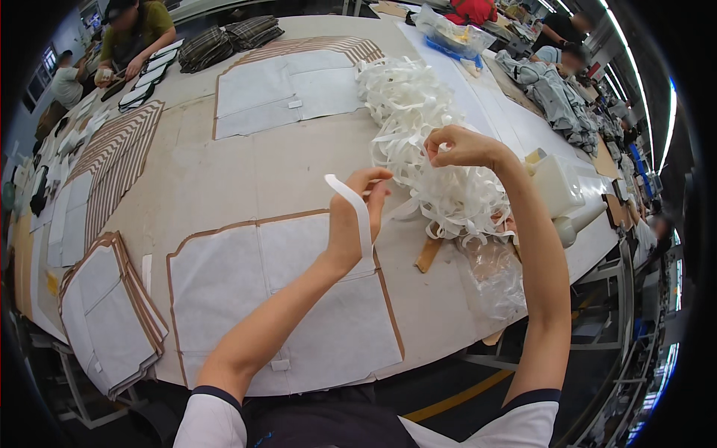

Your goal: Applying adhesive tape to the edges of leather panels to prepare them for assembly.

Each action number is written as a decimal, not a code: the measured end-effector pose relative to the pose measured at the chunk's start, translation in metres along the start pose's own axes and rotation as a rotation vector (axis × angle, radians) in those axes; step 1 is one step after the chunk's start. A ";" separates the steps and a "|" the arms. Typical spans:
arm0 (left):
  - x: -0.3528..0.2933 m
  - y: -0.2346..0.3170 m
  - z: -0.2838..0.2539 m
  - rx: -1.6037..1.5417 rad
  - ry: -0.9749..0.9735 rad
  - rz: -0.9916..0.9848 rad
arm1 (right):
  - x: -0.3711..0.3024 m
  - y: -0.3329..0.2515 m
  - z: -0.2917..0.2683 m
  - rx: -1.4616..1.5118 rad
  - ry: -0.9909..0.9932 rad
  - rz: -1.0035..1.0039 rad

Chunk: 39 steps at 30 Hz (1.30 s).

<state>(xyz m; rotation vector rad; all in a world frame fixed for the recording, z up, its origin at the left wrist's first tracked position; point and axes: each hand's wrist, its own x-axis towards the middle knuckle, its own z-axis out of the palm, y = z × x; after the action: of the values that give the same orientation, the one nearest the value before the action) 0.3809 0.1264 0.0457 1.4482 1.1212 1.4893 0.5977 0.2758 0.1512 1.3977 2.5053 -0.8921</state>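
Observation:
Over the table, my left hand [358, 213] is raised with its fingers bent together around a white fabric tape [361, 213]. One free end of the tape curls up beside the hand, and the strip hangs across it toward the wrist. To its right, my right hand [459, 147] is held above a big tangled heap of white tape [467, 196]. Its thumb and fingertips are pinched together; whatever is between them is too small to make out. Below my left forearm lies a white fabric panel [224, 287] with brown edging and a small label.
At left lies a stack of similar panels [97, 313]; another panel [261, 93] and striped cloth [119, 160] are farther off. A clear plastic bag [493, 280], a wooden piece [428, 252] and a cream-coloured machine [556, 187] stand right. A co-worker [138, 37] works at the far left.

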 end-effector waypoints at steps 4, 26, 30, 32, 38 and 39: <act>0.021 -0.021 0.063 -0.137 0.000 0.011 | -0.005 0.003 0.006 0.114 0.051 -0.066; 0.049 -0.052 0.057 -0.305 -0.159 -0.261 | -0.030 0.001 0.137 1.428 0.606 0.151; 0.060 -0.063 0.042 -0.647 -0.160 -0.493 | -0.039 0.006 0.138 0.998 0.806 0.238; 0.061 -0.070 0.036 -0.711 -0.164 -0.560 | -0.052 0.014 0.140 0.707 0.873 0.261; 0.062 -0.092 0.043 -0.824 -0.059 -0.640 | -0.148 -0.023 0.140 0.965 1.064 0.024; 0.059 -0.087 0.045 -0.751 -0.057 -0.615 | -0.165 -0.034 0.142 0.943 1.127 -0.054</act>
<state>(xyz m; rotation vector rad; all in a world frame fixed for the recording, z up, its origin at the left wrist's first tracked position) 0.4173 0.2139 -0.0184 0.5524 0.7394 1.2043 0.6397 0.0625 0.1143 2.7318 2.8992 -1.8405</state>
